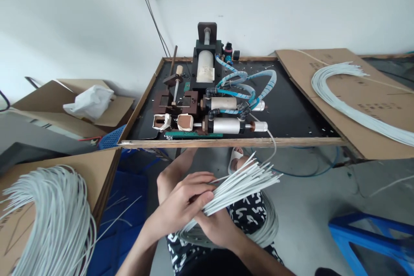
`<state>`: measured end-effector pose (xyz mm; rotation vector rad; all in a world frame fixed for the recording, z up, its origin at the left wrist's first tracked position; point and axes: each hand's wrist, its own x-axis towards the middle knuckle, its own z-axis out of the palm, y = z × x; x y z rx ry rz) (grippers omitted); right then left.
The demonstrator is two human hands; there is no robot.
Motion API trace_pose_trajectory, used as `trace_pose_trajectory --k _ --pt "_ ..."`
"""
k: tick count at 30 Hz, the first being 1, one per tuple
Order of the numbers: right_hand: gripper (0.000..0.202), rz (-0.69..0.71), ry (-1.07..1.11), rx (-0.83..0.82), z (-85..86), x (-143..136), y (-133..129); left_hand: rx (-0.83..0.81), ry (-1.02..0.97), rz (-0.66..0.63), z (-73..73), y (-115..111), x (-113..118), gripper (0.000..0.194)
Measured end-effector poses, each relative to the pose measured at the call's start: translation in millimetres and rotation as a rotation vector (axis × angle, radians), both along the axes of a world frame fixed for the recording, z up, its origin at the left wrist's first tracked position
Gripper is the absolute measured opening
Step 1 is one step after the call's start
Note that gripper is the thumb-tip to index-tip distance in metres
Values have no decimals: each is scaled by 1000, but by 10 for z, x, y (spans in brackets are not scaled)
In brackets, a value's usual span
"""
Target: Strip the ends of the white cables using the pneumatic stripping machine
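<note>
While gripping the wire bundle (242,185) over the lap (248,213), in the curled left hand (190,194) from above and the closed, partly hidden right hand (221,228) from below, points loose ends (267,177) rightward, slightly forward, short of the tabletop (291,114).

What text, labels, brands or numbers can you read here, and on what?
Nothing reads for certain.
Right cardboard: several printed lines, too blurred to read.
Left cardboard: print near the picture's left edge, mostly covered, unreadable.
Label on the machine's upright cylinder: too small to read.
Blue-and-white hoses: dark marks, too small to make out.
Shorts: white letter-like pattern, no word I can make out.
</note>
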<state>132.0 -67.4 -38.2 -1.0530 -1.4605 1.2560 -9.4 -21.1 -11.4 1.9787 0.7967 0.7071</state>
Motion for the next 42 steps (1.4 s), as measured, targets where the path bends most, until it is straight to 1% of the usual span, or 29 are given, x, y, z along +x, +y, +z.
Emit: trace_pose_trajectory --k 3,5,7,8,9,11,13,15,17,19,22,25,27,29,31,33,35,38,42 --pt "31 -14 -3 -1 -10 23 18 -86 17 -29 -41 20 -11 32" --pt "22 1 -7 -40 -38 39 -2 -122 68 15 -82 37 -23 36" --pt "14 11 -24 -74 -65 52 -33 -83 131 83 -116 57 -38 41" --pt "14 10 -33 -84 -72 57 -47 -48 145 101 -122 67 -42 41" --pt "16 6 -38 -90 -73 61 -57 -19 135 99 -119 76 -41 41" --pt "13 -7 -50 -77 -54 63 -62 1 45 43 -84 87 -22 36" --pt "10 -18 -68 -42 -19 60 -52 -38 -61 -47 -30 86 16 30" --pt "17 -12 -74 -21 6 53 -42 -112 -116 -84 17 77 56 27" --pt "21 5 -54 -34 9 47 -42 -199 -131 -48 42 62 83 25" --pt "20 5 -34 -57 -9 44 -53 -273 -133 4 47 45 100 25" --pt "20 -26 -9 -94 -42 37 -70 -297 -86 32 33 19 127 30" --pt "22 -63 33 -118 -66 27 -73 -225 -54 123 -13 -13 163 29" --pt "18 -86 44 -136 -84 30 -76 -202 -108 227 -60 -34 169 25" --pt "18 -124 53 -172 -105 54 -93 -216 -232 372 -104 -39 150 22" --pt "26 -169 76 -224 -116 102 -122 -212 -381 567 -128 -8 107 21" --pt "34 -219 107 -276 -105 166 -155 -176 -506 746 -124 65 56 22" --pt "37 -270 140 -329 -69 230 -179 -144 -582 867 -104 167 12 24" --pt "39 -327 173 -379 0 290 -199 -141 -632 945 -88 320 -24 27" --pt "36 -339 226 -388 44 301 -216 -127 -642 929 -124 461 -29 26"
